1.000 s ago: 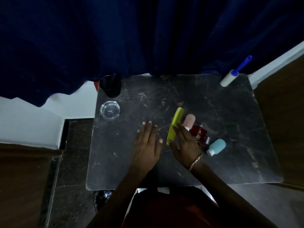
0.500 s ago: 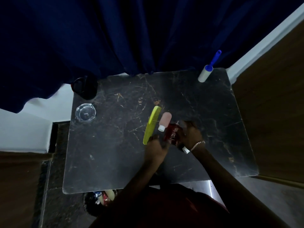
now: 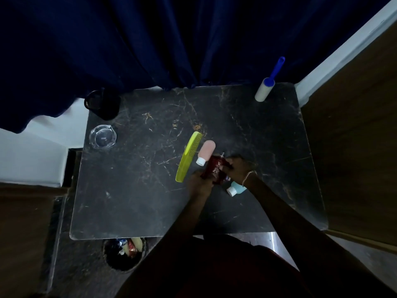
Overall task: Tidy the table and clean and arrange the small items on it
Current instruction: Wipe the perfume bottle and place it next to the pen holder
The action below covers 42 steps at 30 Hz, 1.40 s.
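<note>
On the dark marble table [image 3: 133, 190], near its middle, both my hands grip a dark red perfume bottle [image 3: 215, 168]. My left hand [image 3: 198, 184] holds its near end and my right hand [image 3: 236, 168], with a bracelet at the wrist, holds its right side. A yellow-green comb [image 3: 188, 156] lies just left of the bottle. A pink bottle with a white cap [image 3: 205, 152] lies between the comb and the red bottle. A light blue bottle with a white cap [image 3: 235, 188] lies under my right wrist, partly hidden.
A lint roller with a blue handle [image 3: 267, 86] lies at the far right corner. A glass ashtray [image 3: 102, 137] and a black mug [image 3: 103, 105] stand at the far left. A bin with rubbish [image 3: 125, 252] sits on the floor under the near edge. A dark blue curtain [image 3: 150, 39] hangs behind.
My left hand left the bare tabletop and my right hand left the comb. Both have come to the red perfume bottle and closed on it. The view shifted left.
</note>
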Tool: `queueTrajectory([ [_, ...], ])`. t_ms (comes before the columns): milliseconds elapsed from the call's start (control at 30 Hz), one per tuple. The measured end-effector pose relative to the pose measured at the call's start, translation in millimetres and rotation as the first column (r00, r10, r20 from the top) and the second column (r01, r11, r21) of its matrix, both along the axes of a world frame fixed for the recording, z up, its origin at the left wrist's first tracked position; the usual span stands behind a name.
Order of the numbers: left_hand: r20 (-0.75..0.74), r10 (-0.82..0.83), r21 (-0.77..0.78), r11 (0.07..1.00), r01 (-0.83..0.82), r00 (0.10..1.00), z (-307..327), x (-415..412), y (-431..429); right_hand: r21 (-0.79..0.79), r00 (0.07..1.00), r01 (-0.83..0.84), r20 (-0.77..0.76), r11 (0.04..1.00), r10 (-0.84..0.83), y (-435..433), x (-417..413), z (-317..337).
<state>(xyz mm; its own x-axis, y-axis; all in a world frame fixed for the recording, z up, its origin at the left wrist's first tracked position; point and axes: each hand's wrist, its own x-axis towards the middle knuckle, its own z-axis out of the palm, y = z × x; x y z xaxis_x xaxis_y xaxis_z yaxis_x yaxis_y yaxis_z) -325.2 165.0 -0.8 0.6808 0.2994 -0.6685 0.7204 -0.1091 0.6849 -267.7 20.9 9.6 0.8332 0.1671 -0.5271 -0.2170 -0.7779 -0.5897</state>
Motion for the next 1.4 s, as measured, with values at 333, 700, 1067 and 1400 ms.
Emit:
queueTrajectory([
  [333, 0.007, 0.089, -0.054, 0.995, -0.089, 0.996, 0.9, -1.9, -0.7, 0.089, 0.999, 0.037, 0.033, 0.995, -0.04, -8.4, -8.6, -4.0],
  [700, 0.16, -0.177, 0.022, 0.984, 0.176, 0.971, 6.5, -19.4, 19.5, 0.19, 0.984, -0.017, 0.178, 0.982, -0.018, -3.8, -22.3, 7.9],
  [1067, 0.207, -0.066, 0.013, 0.998, 0.065, 0.976, 6.8, -39.9, 62.0, -0.084, 0.957, -0.211, 0.185, 0.974, 0.223, 2.6, -13.5, 6.4],
  [1400, 0.236, 0.004, -0.02, 1.0, 0.001, 0.972, 11.0, -57.9, 89.5, -0.265, 0.955, -0.251, 0.092, 0.931, 0.283, 50.6, -10.6, 0.1],
])
